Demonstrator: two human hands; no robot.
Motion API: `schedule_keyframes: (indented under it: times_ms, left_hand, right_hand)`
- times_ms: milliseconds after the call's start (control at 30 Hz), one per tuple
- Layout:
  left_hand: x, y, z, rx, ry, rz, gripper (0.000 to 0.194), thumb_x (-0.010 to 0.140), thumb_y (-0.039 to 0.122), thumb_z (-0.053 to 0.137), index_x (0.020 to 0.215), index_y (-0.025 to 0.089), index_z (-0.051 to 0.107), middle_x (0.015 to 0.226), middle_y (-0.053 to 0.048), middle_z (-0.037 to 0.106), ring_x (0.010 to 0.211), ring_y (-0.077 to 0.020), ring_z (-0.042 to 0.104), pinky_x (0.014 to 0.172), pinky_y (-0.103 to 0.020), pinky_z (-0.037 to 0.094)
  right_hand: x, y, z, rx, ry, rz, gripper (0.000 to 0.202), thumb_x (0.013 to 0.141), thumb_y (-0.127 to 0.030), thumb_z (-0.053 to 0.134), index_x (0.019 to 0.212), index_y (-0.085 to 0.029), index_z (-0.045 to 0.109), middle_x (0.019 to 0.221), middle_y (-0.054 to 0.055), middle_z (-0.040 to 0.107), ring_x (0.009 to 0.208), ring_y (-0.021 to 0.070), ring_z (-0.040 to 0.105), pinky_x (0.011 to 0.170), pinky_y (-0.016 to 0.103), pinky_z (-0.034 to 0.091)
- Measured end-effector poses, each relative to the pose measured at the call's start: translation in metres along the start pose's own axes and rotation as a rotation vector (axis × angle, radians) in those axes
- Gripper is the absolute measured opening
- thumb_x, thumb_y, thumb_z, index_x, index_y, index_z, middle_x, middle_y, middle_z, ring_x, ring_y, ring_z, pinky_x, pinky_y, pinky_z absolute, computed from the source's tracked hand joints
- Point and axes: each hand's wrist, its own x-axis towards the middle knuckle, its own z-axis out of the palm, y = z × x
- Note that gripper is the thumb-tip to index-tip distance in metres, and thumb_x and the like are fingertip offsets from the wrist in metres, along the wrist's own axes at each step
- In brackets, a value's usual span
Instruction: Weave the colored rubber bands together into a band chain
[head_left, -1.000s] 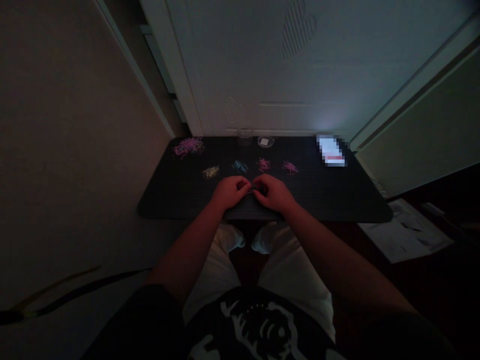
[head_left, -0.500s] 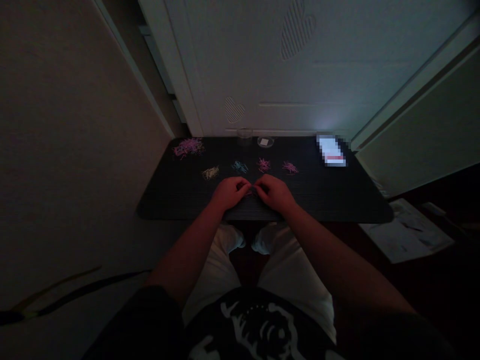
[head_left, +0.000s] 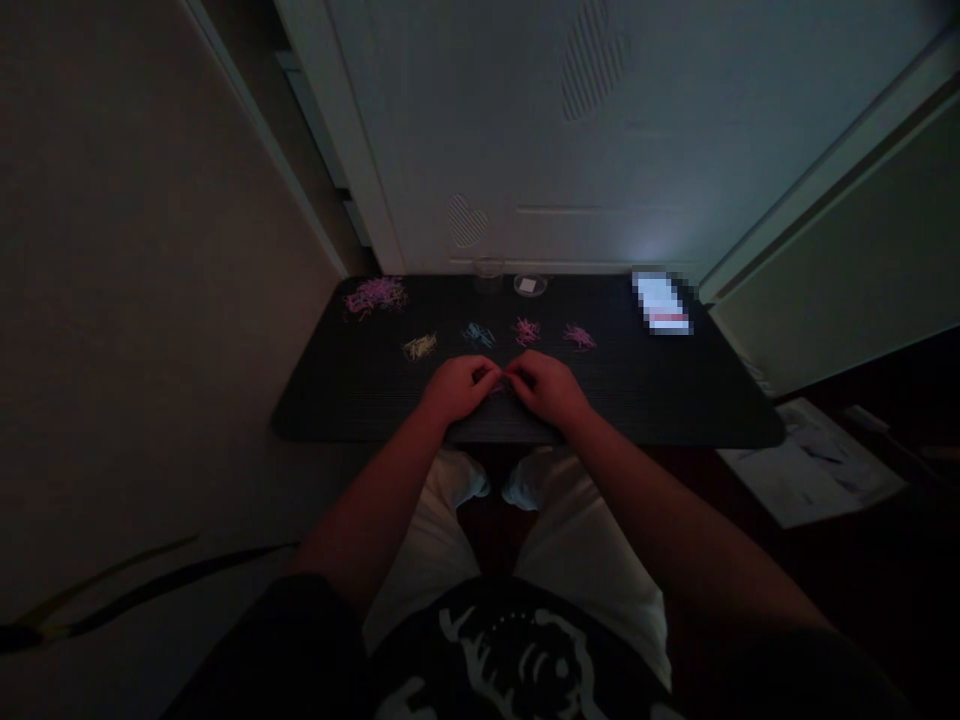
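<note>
My left hand (head_left: 460, 385) rests at the front middle of the dark table with thumb and fingertips pinched together. Facing it, fingertips nearly touching, is my right hand (head_left: 551, 385), also pinched. What the fingers hold is too small and dim to make out. Between and under the fingertips lie a few thin reddish pieces (head_left: 501, 387), partly hidden. Beyond my hands are small piles of thin strip-like pieces: a yellow pile (head_left: 420, 346), a blue pile (head_left: 478, 335), a pinkish-red pile (head_left: 526, 331) and a magenta pile (head_left: 580, 337).
A larger mixed pink and purple pile (head_left: 376, 296) lies at the table's back left. A clear cup (head_left: 489, 275) and a round clear lid (head_left: 530, 286) stand at the back edge. A lit phone (head_left: 663, 302) lies back right. Behind the table (head_left: 660, 400) rises a white door (head_left: 487, 130).
Both hands keep almost the same place and pinch, with only slight movement at the fingertips. The piles have not changed; the view has shifted very slightly.
</note>
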Motion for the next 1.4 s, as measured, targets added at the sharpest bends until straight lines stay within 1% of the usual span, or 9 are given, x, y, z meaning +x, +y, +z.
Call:
schedule_keyframes:
  times_ms: [233,367,500,733,933,1200,1400]
  left_hand:
    - [-0.0011,0.0013,-0.0011,-0.014,0.006,-0.001,0.029,0.084,0.037,0.047,0.085,0.017,0.068,0.083,-0.003,0.069,0.073,-0.0150,0.060,0.062,-0.024,0.042]
    - [-0.0019,0.0022,-0.0017,-0.066,0.004,0.007,0.024,0.080,0.033,0.053,0.092,0.018,0.068,0.083,-0.002,0.070,0.073,-0.0142,0.060,0.066,-0.025,0.044]
    - [-0.0022,0.0018,-0.0019,-0.115,-0.002,0.004,0.025,0.076,0.030,0.058,0.096,0.018,0.066,0.086,-0.003,0.070,0.075,-0.0145,0.061,0.069,-0.025,0.046]
    - [-0.0019,0.0011,-0.0014,-0.122,0.006,-0.018,0.023,0.080,0.032,0.053,0.091,0.017,0.067,0.080,-0.002,0.069,0.072,-0.0142,0.061,0.065,-0.024,0.045]
    - [-0.0016,-0.0002,-0.0004,-0.108,0.001,-0.010,0.023,0.081,0.032,0.051,0.088,0.017,0.067,0.078,-0.001,0.069,0.069,-0.0130,0.060,0.062,-0.023,0.043]
    - [-0.0021,0.0008,-0.0011,-0.069,0.015,-0.025,0.022,0.082,0.033,0.049,0.082,0.017,0.065,0.076,-0.002,0.067,0.068,-0.0138,0.059,0.060,-0.024,0.043]
    - [-0.0031,-0.0009,-0.0036,-0.108,-0.002,-0.015,0.022,0.082,0.034,0.049,0.085,0.018,0.064,0.076,-0.002,0.068,0.069,-0.0145,0.060,0.061,-0.025,0.045]
  right_hand:
    - [-0.0008,-0.0010,-0.0011,-0.003,0.014,0.023,0.008,0.081,-0.021,0.052,0.082,-0.018,0.060,0.077,0.004,0.059,0.070,0.0158,0.051,0.065,0.027,0.038]
    - [-0.0010,-0.0013,-0.0012,0.013,0.022,0.027,0.007,0.080,-0.021,0.052,0.081,-0.018,0.059,0.077,0.004,0.058,0.071,0.0161,0.052,0.065,0.028,0.038]
    - [-0.0009,-0.0021,-0.0019,0.030,0.016,0.022,0.007,0.080,-0.021,0.052,0.081,-0.019,0.059,0.077,0.004,0.058,0.071,0.0162,0.052,0.066,0.028,0.038]
    - [-0.0005,-0.0008,-0.0011,0.020,-0.002,0.022,0.008,0.080,-0.022,0.052,0.082,-0.019,0.060,0.078,0.004,0.058,0.073,0.0171,0.051,0.069,0.029,0.039]
    - [-0.0012,-0.0014,-0.0006,0.002,-0.006,0.028,0.008,0.081,-0.023,0.052,0.082,-0.019,0.059,0.078,0.004,0.058,0.071,0.0160,0.052,0.067,0.028,0.039]
    - [-0.0003,-0.0030,-0.0011,-0.012,-0.034,-0.007,0.009,0.083,-0.020,0.051,0.082,-0.019,0.060,0.080,0.004,0.058,0.076,0.0156,0.053,0.070,0.027,0.039]
    - [0.0005,-0.0046,-0.0017,-0.012,-0.028,-0.012,0.009,0.083,-0.018,0.052,0.083,-0.019,0.061,0.081,0.004,0.059,0.076,0.0151,0.054,0.069,0.027,0.039]
